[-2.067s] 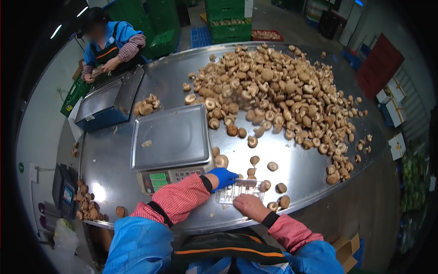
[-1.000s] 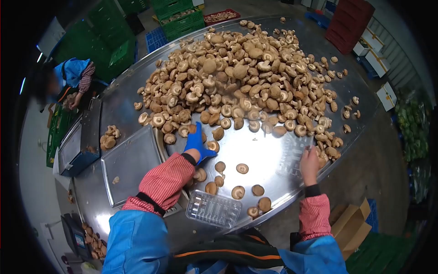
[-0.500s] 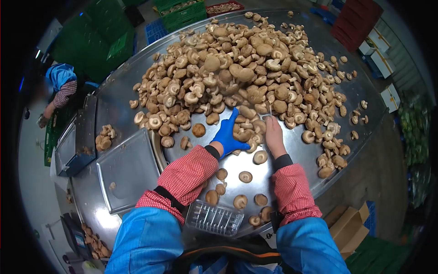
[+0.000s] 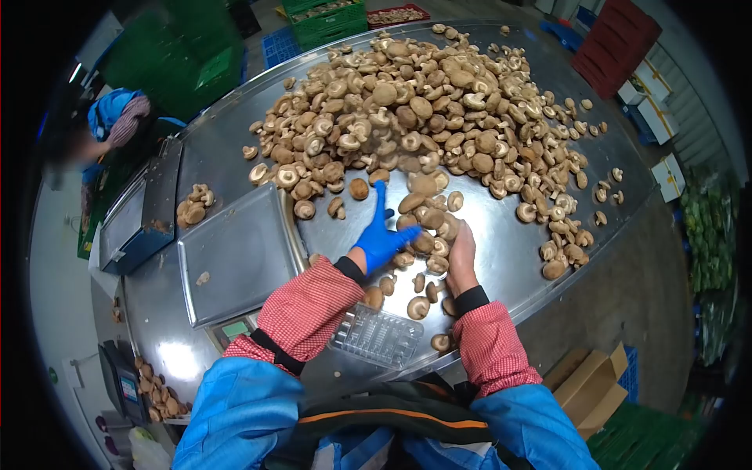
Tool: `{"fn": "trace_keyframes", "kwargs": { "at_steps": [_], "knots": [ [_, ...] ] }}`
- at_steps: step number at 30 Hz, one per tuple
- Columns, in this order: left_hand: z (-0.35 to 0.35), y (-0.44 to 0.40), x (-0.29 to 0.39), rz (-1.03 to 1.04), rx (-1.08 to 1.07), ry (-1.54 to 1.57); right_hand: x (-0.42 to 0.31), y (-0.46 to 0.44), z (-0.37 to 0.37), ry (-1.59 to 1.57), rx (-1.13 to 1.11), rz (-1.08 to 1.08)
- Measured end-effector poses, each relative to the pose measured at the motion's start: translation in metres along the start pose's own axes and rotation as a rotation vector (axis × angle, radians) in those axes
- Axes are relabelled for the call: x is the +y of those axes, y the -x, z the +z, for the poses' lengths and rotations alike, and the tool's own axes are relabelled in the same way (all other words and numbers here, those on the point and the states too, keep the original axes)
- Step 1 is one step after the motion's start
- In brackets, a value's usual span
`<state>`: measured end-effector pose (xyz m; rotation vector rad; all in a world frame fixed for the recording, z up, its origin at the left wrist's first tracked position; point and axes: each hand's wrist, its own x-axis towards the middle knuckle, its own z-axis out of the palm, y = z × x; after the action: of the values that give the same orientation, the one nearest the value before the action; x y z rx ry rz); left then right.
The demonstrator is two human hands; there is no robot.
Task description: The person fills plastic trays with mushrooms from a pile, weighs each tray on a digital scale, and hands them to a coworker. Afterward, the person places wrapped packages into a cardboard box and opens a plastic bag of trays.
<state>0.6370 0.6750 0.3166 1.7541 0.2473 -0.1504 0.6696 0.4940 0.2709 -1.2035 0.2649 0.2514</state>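
Note:
My left hand [image 4: 381, 239], in a blue glove, is open, its thumb and fingers spread against the left side of a small cluster of brown shiitake mushrooms [image 4: 429, 219]. On the cluster's right side is my bare right hand [image 4: 462, 258], its fingers curled and partly hidden by the mushrooms; what it grips cannot be made out. Several loose mushrooms [image 4: 418, 308] lie nearer my body on the steel table. A clear plastic punnet [image 4: 380, 337] lies near the front edge, below my left forearm. Beyond my hands spreads a large heap of mushrooms [image 4: 423, 102].
A shallow metal tray [image 4: 239, 262] lies to the left, with a blue-sided box [image 4: 141, 227] beyond it. A co-worker in blue sleeves [image 4: 117, 117] is at the far left. A cardboard box [image 4: 591, 388] stands at the lower right, and green crates [image 4: 329, 23] at the back.
Both hands have come nearer my body, with the cluster of mushrooms between them. A gap of bare steel now separates the cluster from the heap. The thin strip seen at my right fingertips no longer shows.

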Motion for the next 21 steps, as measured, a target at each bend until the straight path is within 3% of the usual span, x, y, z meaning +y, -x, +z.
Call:
{"fn": "trace_keyframes", "kwargs": {
  "at_steps": [3,5,7,8,11,12,16,19,21],
  "knots": [
    [-0.033,0.018,0.024,-0.21,0.029,0.33,-0.004,0.024,0.019,0.037,0.007,-0.057],
    [-0.036,0.029,0.036,-0.297,0.079,0.385,-0.006,0.042,0.039,0.066,-0.013,-0.096],
    [-0.04,0.008,0.008,0.106,0.119,0.283,-0.007,0.06,0.066,0.092,-0.022,-0.132],
    [-0.046,0.017,0.009,0.048,0.188,0.038,-0.01,0.07,0.081,0.139,-0.018,-0.175],
    [-0.081,0.024,-0.004,0.166,0.274,-0.087,0.014,0.079,0.116,0.167,-0.027,-0.278],
    [-0.094,0.044,0.019,0.144,0.279,-0.072,0.019,0.086,0.132,0.242,-0.006,-0.31],
    [-0.182,0.055,0.003,0.183,0.293,-0.186,0.038,0.105,0.193,0.145,-0.227,-0.17],
    [-0.249,0.079,0.009,0.151,0.261,-0.193,0.037,0.123,0.235,0.071,-0.473,0.213],
    [-0.285,0.091,-0.001,0.129,0.291,-0.329,0.046,0.13,0.257,0.117,-0.569,0.331]
  ]
}}
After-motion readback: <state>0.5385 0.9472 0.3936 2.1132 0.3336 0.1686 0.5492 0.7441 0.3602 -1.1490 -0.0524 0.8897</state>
